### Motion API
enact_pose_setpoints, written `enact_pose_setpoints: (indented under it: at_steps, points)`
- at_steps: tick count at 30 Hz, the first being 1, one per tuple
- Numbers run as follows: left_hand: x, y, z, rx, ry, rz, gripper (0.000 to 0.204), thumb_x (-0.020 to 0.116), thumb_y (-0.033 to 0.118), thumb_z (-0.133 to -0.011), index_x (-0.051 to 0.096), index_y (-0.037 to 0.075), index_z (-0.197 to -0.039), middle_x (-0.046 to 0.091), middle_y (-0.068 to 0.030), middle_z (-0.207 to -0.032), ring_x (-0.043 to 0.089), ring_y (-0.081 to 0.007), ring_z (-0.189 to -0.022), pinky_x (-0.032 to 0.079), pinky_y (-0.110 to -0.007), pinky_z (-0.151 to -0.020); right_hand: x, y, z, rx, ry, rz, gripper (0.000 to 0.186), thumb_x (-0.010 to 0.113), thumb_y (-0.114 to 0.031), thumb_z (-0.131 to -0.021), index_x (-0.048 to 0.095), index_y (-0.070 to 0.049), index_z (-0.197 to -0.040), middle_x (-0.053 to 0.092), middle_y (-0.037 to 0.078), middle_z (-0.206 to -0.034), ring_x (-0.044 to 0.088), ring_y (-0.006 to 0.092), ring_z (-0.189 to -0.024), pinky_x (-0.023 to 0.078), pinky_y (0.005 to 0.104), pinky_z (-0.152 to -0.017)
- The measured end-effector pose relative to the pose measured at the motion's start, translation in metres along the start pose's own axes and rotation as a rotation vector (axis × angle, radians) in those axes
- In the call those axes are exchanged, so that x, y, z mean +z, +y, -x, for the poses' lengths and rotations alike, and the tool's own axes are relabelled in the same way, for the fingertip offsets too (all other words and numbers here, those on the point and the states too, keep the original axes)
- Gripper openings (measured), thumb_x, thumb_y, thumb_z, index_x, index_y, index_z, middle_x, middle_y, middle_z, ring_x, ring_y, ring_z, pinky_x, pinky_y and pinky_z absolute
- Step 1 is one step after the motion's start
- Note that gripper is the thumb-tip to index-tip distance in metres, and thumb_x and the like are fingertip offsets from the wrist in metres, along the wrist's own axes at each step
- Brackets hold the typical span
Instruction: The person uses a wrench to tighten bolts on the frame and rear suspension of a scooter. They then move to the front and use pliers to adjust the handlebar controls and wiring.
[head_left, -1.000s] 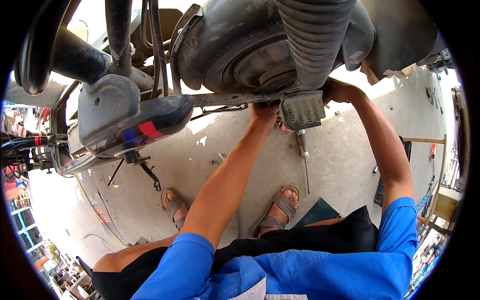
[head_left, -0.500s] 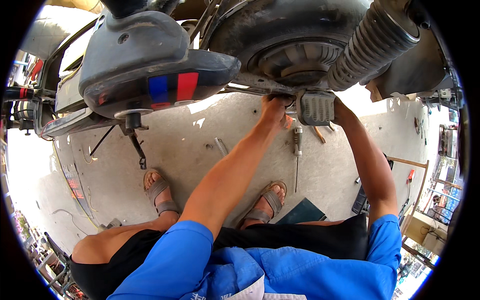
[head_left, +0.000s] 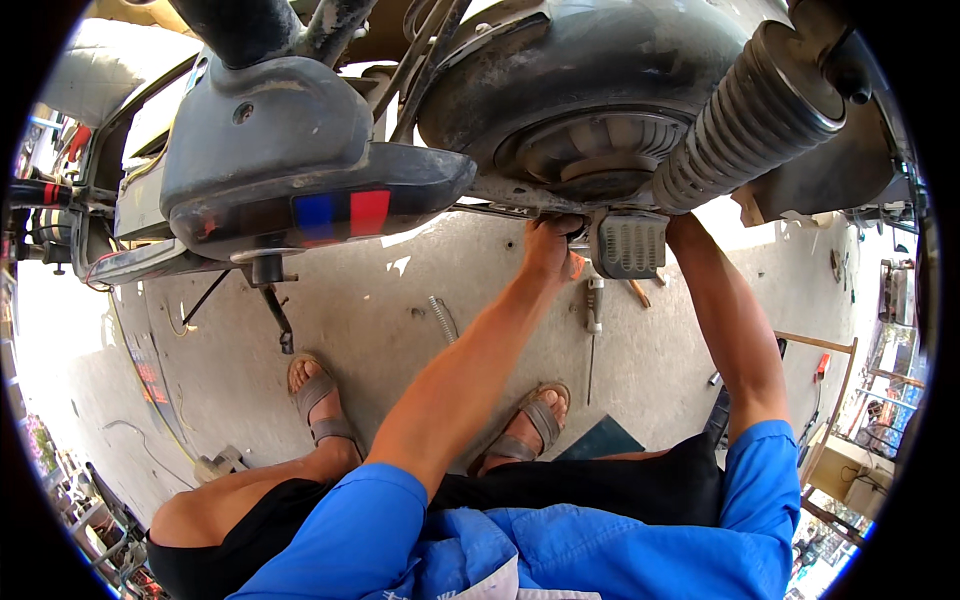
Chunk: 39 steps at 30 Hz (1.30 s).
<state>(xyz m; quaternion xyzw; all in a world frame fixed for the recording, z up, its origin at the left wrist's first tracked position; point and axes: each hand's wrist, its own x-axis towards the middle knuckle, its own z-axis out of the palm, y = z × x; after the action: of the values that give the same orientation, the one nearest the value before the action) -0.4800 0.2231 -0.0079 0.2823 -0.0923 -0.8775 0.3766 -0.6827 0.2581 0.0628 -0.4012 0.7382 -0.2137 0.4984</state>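
My left hand (head_left: pixel 548 246) is curled closed under the metal arm (head_left: pixel 515 192) beside the scooter's rear wheel (head_left: pixel 570 110). A dark round end and a bit of orange show at its fingers; what it grips cannot be made out. Just right of it hangs a ribbed grey footrest or pedal (head_left: pixel 629 245). My right hand (head_left: pixel 684 229) reaches up behind the footrest's right side, its fingers hidden by the footrest and the parts above. A large coiled shock absorber (head_left: pixel 745 115) slants down close above that hand.
A screwdriver (head_left: pixel 594 305) lies on the concrete floor below the footrest, and a loose spring (head_left: pixel 443 320) lies farther left. The dark plastic cover (head_left: pixel 270 150) and kickstand (head_left: pixel 280 320) stand at the left. A wooden-framed stand (head_left: pixel 830 400) is at the right.
The scooter sits slightly lower in the picture, as the view has tilted a little. Both hands keep their places by the footrest, with no clear change of grip.
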Motion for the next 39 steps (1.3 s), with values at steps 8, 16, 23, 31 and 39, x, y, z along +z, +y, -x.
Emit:
enact_pose_setpoints:
  at_steps: [8, 16, 23, 31, 39]
  points:
    - [0.014, 0.004, 0.016, 0.053, 0.017, -0.282, 0.039, 0.057, -0.004, -0.079, 0.058, 0.000, -0.118, 0.062, -0.0055, -0.114, 0.056, -0.0154, -0.103, 0.041, -0.028, -0.093, -0.006, -0.005, -0.007, -0.004, -0.005, 0.004, 0.025, 0.061, -0.012, -0.091, 0.066, 0.004, -0.110, 0.070, 0.012, -0.099, 0.065, 0.0185, -0.082, 0.052, 0.0311, -0.074]
    - [0.020, 0.000, 0.014, 0.267, -0.055, -0.423, 0.037, 0.056, -0.004, -0.084, 0.055, 0.001, -0.120, 0.061, -0.0066, -0.118, 0.054, -0.0153, -0.106, 0.039, -0.026, -0.094, -0.003, -0.005, -0.003, 0.005, 0.007, -0.036, 0.025, 0.061, -0.012, -0.091, 0.066, 0.004, -0.110, 0.070, 0.012, -0.099, 0.065, 0.0186, -0.082, 0.052, 0.0312, -0.074]
    - [0.005, -0.006, 0.004, 0.345, -0.040, -0.716, 0.036, 0.060, -0.002, -0.085, 0.053, -0.002, -0.120, 0.064, -0.0099, -0.113, 0.057, -0.0166, -0.102, 0.043, -0.028, -0.089, -0.001, -0.008, -0.001, 0.020, 0.026, -0.075, 0.025, 0.061, -0.012, -0.091, 0.065, 0.004, -0.111, 0.070, 0.012, -0.099, 0.065, 0.0187, -0.083, 0.052, 0.0313, -0.074]
    - [0.009, 0.007, 0.008, 0.297, -0.053, -0.683, 0.047, 0.065, -0.001, -0.083, 0.049, -0.003, -0.127, 0.057, -0.0130, -0.128, 0.052, -0.0200, -0.118, 0.037, -0.032, -0.101, 0.008, -0.012, -0.005, 0.013, 0.036, -0.138, 0.025, 0.060, -0.012, -0.091, 0.065, 0.004, -0.111, 0.069, 0.012, -0.100, 0.065, 0.0188, -0.083, 0.052, 0.0314, -0.075]
    - [0.007, 0.003, 0.004, 0.221, -0.137, -0.463, 0.053, 0.064, -0.002, -0.084, 0.043, -0.001, -0.133, 0.052, -0.0118, -0.134, 0.050, -0.0204, -0.121, 0.037, -0.033, -0.102, 0.009, -0.015, -0.007, 0.010, 0.050, -0.212, 0.025, 0.060, -0.012, -0.091, 0.065, 0.004, -0.111, 0.069, 0.012, -0.100, 0.065, 0.0190, -0.084, 0.052, 0.0315, -0.075]
